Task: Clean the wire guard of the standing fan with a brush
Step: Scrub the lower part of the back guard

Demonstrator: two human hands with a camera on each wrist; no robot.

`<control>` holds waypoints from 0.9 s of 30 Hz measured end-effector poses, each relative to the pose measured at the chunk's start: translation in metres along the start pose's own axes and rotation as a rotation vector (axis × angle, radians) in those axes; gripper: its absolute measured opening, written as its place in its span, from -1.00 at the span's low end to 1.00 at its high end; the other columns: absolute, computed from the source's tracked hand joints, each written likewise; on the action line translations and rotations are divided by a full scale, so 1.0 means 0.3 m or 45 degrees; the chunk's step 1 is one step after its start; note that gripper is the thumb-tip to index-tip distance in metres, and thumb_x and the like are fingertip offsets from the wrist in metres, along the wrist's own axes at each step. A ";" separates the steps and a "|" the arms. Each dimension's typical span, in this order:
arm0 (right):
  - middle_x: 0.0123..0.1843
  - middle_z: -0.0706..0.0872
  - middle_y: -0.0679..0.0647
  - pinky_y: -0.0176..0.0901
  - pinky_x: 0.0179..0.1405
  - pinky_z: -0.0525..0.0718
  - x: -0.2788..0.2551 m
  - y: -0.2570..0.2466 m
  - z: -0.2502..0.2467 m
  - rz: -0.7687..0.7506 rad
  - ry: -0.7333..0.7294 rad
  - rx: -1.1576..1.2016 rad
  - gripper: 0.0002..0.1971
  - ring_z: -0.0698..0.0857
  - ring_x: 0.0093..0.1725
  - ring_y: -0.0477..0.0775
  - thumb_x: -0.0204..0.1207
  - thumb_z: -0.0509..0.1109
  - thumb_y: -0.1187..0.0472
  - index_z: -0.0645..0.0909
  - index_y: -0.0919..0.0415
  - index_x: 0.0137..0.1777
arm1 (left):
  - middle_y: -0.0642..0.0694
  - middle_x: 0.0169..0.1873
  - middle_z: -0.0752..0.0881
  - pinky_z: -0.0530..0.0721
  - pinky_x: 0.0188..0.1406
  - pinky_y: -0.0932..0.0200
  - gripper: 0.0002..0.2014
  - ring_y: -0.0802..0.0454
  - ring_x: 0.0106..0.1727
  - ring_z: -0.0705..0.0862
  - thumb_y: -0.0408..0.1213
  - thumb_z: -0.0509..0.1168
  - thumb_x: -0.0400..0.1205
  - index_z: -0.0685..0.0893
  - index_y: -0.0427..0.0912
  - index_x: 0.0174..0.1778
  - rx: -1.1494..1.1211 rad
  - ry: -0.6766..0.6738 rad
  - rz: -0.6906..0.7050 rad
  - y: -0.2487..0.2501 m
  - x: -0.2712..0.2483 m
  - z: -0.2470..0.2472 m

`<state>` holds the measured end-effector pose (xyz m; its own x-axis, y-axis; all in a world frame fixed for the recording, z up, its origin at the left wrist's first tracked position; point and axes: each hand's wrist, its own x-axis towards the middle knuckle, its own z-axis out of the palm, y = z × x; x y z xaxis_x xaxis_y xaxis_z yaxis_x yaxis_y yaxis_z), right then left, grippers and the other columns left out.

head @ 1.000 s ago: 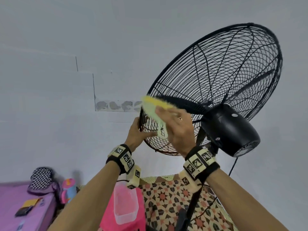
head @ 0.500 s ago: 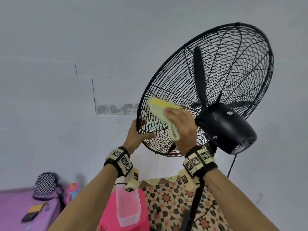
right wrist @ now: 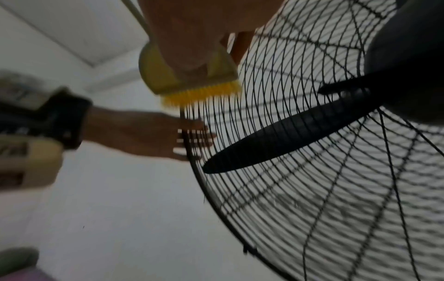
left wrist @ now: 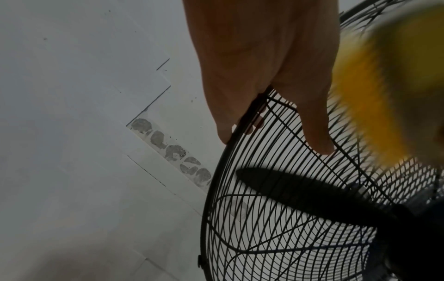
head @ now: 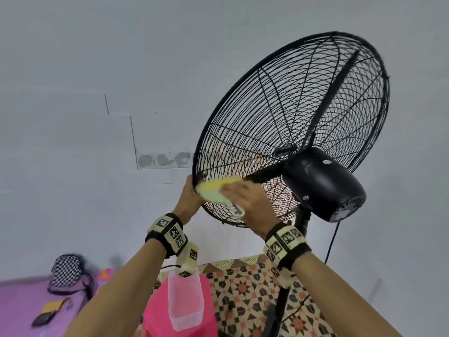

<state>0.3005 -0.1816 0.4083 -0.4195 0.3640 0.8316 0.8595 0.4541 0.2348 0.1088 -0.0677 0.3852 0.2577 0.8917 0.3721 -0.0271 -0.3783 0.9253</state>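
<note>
The standing fan's black wire guard (head: 279, 122) fills the upper right of the head view, with the black motor housing (head: 323, 183) behind it. My left hand (head: 188, 198) grips the guard's lower left rim (left wrist: 242, 121), fingers curled round it and thumb on the wires. My right hand (head: 250, 203) holds a pale yellow brush (head: 213, 190) with yellow bristles (right wrist: 201, 94) pressed on the rear wires close to the left hand. A black blade (right wrist: 288, 135) lies inside the guard.
The fan's black pole (head: 284, 283) and cord (head: 331, 242) run down at right over a patterned floor mat (head: 245, 295). A pink stool (head: 158, 310) with a clear tub (head: 184, 297) stands below my arms. A purple bed (head: 21, 307) lies at lower left. A grey wall is behind.
My right hand has swept the brush down and left along the rear wires, from mid-guard to the rim by my left hand. The blades have turned. The left hand keeps its grip.
</note>
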 end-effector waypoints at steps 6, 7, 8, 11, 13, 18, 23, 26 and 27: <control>0.32 0.80 0.12 0.20 0.34 0.68 0.085 0.006 -0.092 0.137 0.423 0.078 -0.62 0.76 0.29 0.19 0.53 0.54 0.33 0.75 0.25 0.36 | 0.09 0.43 0.66 0.62 0.43 -0.06 -0.09 0.07 0.51 0.60 -0.05 0.82 0.27 0.49 0.06 0.49 -0.028 -0.040 -0.029 -0.009 -0.007 -0.009; 0.32 0.80 0.12 0.18 0.37 0.67 0.114 0.017 -0.106 0.184 0.530 0.103 -0.66 0.77 0.29 0.20 0.58 0.51 0.34 0.75 0.27 0.35 | 0.13 0.46 0.64 0.60 0.46 -0.08 -0.04 0.08 0.54 0.58 0.04 0.83 0.21 0.49 0.11 0.50 -0.034 -0.039 -0.035 -0.005 -0.011 -0.012; 0.32 0.81 0.13 0.17 0.38 0.67 0.128 0.023 -0.103 0.217 0.582 0.128 -0.69 0.78 0.28 0.21 0.61 0.50 0.34 0.76 0.28 0.35 | 0.14 0.46 0.63 0.59 0.48 -0.09 -0.02 0.09 0.54 0.57 0.06 0.83 0.19 0.49 0.11 0.50 -0.041 -0.037 -0.040 -0.005 -0.013 -0.014; 0.32 0.81 0.09 0.28 0.35 0.67 0.057 0.025 -0.024 0.120 0.324 0.062 -0.65 0.77 0.29 0.20 0.57 0.57 0.31 0.75 0.20 0.35 | 0.05 0.40 0.67 0.65 0.43 -0.05 -0.15 0.00 0.50 0.61 -0.28 0.78 0.35 0.48 -0.04 0.50 -0.032 -0.023 -0.025 0.003 -0.011 -0.011; 0.32 0.81 0.03 0.24 0.36 0.66 -0.037 0.019 0.023 0.078 0.013 0.054 -0.43 0.74 0.30 0.17 0.32 0.72 0.41 0.76 0.13 0.35 | 0.00 0.31 0.65 0.70 0.34 -0.01 -0.27 -0.15 0.47 0.61 -0.57 0.62 0.48 0.45 -0.16 0.51 0.053 -0.028 0.002 0.010 -0.012 -0.006; 0.30 0.80 0.01 -0.06 0.33 0.71 -0.013 -0.024 -0.092 0.327 0.355 0.306 -0.60 0.72 0.27 -0.05 0.56 0.44 0.43 0.73 0.19 0.37 | 0.06 0.49 0.55 0.59 0.51 -0.19 0.00 0.03 0.51 0.57 -0.03 0.72 0.39 0.27 -0.01 0.65 0.116 -0.213 -0.033 0.096 -0.029 -0.045; 0.31 0.62 -0.32 -0.14 0.08 0.82 0.058 -0.046 -0.186 1.191 0.750 0.801 -0.44 0.66 0.28 -0.28 0.59 0.54 0.35 0.46 0.03 0.53 | -0.02 0.68 0.39 0.36 0.60 -0.46 -0.06 -0.02 0.58 0.46 0.39 0.33 0.52 0.12 0.14 0.76 0.289 -0.351 0.041 0.323 0.024 -0.091; 0.22 0.60 -0.44 -0.21 -0.11 0.83 0.069 -0.070 -0.207 1.234 0.780 0.965 -0.34 0.65 0.17 -0.46 0.51 0.57 0.48 0.41 0.13 0.53 | -0.02 0.55 0.53 0.46 0.59 -0.37 -0.17 -0.01 0.52 0.58 0.36 0.32 0.62 0.16 0.09 0.72 0.225 -0.266 0.220 0.416 0.084 -0.061; 0.24 0.59 -0.38 -0.26 -0.18 0.82 0.081 -0.082 -0.212 1.237 0.774 1.018 -0.35 0.66 0.13 -0.46 0.51 0.55 0.51 0.40 0.13 0.52 | 0.02 0.51 0.57 0.48 0.58 -0.29 -0.20 0.07 0.50 0.60 0.34 0.32 0.65 0.17 0.09 0.71 0.236 -0.260 0.260 0.436 0.096 -0.043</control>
<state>0.2877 -0.2357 0.4547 0.6088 0.4851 0.6278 0.2461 0.6368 -0.7307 0.1003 -0.0883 0.5179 0.4535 0.7320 0.5084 0.0731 -0.5990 0.7974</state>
